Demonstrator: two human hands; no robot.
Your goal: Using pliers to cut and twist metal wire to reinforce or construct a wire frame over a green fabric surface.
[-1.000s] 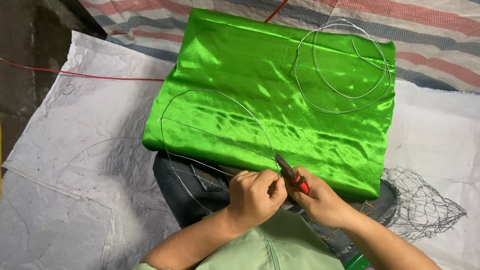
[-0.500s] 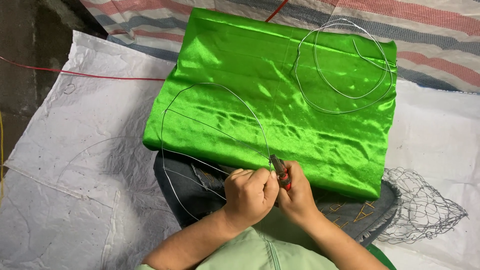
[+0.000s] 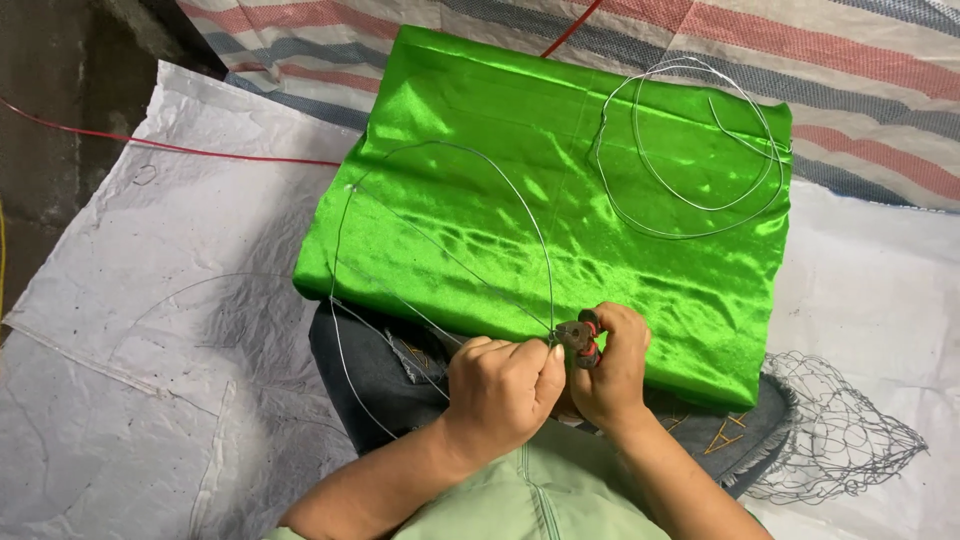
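Note:
My left hand (image 3: 500, 385) is closed around the ends of a thin grey wire loop (image 3: 345, 215) that arcs over a folded shiny green cloth (image 3: 520, 140) lying on my lap. My right hand (image 3: 612, 365) grips small red-handled pliers (image 3: 580, 338), whose jaws meet the wire right beside my left thumb. A second coil of wire (image 3: 690, 215) lies loose on the far right part of the green cloth. My knees in dark jeans (image 3: 370, 375) show under the cloth's near edge.
White plastic sheeting (image 3: 170, 330) covers the ground on the left and right. A striped red, white and blue tarp (image 3: 860, 70) lies beyond. A wire mesh piece (image 3: 850, 440) sits at my right. A red cord (image 3: 150, 145) runs across the left.
My right hand with the pliers has drawn in toward my left hand, and the jaws now sit at the wire junction. The wire loop has shifted slightly.

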